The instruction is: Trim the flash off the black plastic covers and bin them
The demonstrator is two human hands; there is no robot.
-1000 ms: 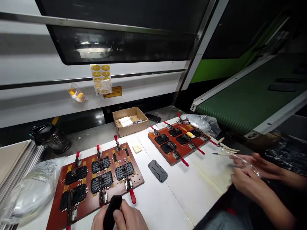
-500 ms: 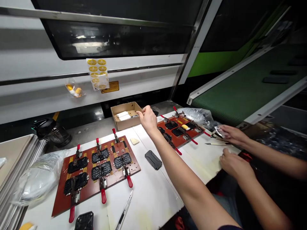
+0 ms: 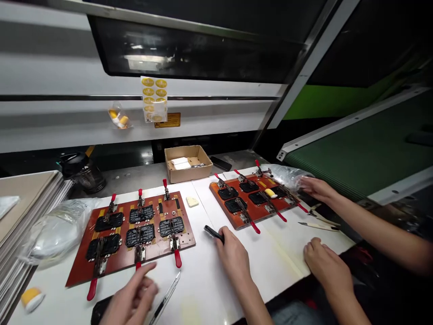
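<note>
My right hand (image 3: 233,259) sits on the white bench and grips a dark phone-shaped case (image 3: 214,234), seen edge-on. My left hand (image 3: 131,293), blurred and open, hovers at the bottom edge over a black fixture part (image 3: 99,311) and beside a utility knife (image 3: 167,293). Several black parts are held by red-handled toggle clamps on a brown board (image 3: 81,271) ahead of my left hand. A second such board (image 3: 262,215) lies to the right of my right hand.
A co-worker's hands (image 3: 316,189) (image 3: 324,268) rest at the right, near two blades (image 3: 320,226). A cardboard box (image 3: 184,163) stands behind the boards. A plastic bag (image 3: 50,230) and a stack of sheets (image 3: 27,212) lie left. A green conveyor (image 3: 355,153) runs along the right.
The dark case has left the bench and is now in my right hand, which has come back toward me. My left hand has entered at the bottom. The view has shifted slightly.
</note>
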